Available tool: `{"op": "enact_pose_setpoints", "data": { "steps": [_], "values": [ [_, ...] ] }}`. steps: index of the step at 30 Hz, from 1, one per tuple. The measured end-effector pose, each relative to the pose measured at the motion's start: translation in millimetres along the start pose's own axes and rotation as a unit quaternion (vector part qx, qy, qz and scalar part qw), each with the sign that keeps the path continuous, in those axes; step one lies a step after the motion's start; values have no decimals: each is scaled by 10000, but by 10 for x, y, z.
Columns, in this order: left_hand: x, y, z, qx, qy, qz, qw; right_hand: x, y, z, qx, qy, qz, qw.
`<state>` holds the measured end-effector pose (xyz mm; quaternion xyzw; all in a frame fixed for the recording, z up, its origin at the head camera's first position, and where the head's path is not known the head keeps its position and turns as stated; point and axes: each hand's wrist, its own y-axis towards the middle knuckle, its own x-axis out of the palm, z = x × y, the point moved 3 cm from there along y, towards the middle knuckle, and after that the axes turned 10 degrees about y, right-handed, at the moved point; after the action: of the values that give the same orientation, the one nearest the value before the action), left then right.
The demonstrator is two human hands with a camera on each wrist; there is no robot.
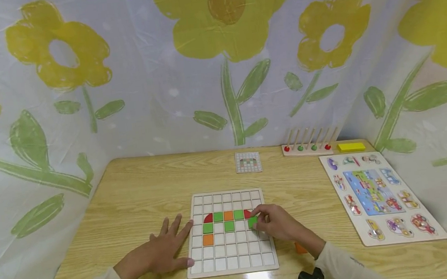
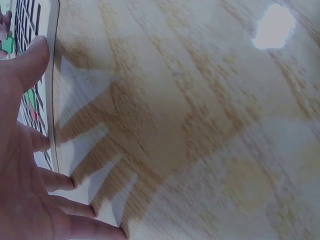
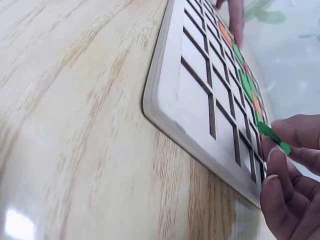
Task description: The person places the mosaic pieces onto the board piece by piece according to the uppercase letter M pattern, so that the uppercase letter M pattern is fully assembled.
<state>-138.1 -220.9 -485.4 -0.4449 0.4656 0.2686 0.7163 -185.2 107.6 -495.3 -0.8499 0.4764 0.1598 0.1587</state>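
A wooden grid board (image 1: 233,265) lies on the table with red, green and orange tiles set in some of its squares. My right hand (image 1: 276,222) pinches a green square tile (image 1: 252,222) over the right part of the board, just below a red rounded tile. In the right wrist view that green tile (image 3: 274,137) is tilted between thumb and fingers. My left hand (image 1: 165,248) is spread flat, its thumb and fingertips at the board's left edge. The left wrist view shows the left thumb (image 2: 36,57) along that edge.
Behind the board lies a small pattern card (image 1: 248,162). A peg stand with beads (image 1: 307,149), a yellow block (image 1: 351,147) and a knobbed picture puzzle (image 1: 415,224) are at the right. An orange piece (image 1: 300,248) lies partly under the right forearm.
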Motion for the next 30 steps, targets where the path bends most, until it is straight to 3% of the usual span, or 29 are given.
{"op": "enact_pose_setpoints", "data": {
  "steps": [7, 26, 30],
  "values": [
    [8, -16, -15, 49, -25, -57, 10000, 58, 50, -4, -90, -56, 17, 9999],
    [-6, 0, -16, 89, 34, -25, 10000, 59, 52, -32, 435, -698, 301, 9962],
    [10, 11, -20, 47, 52, -59, 10000, 59, 55, -33, 356, -711, 286, 9964]
  ]
}}
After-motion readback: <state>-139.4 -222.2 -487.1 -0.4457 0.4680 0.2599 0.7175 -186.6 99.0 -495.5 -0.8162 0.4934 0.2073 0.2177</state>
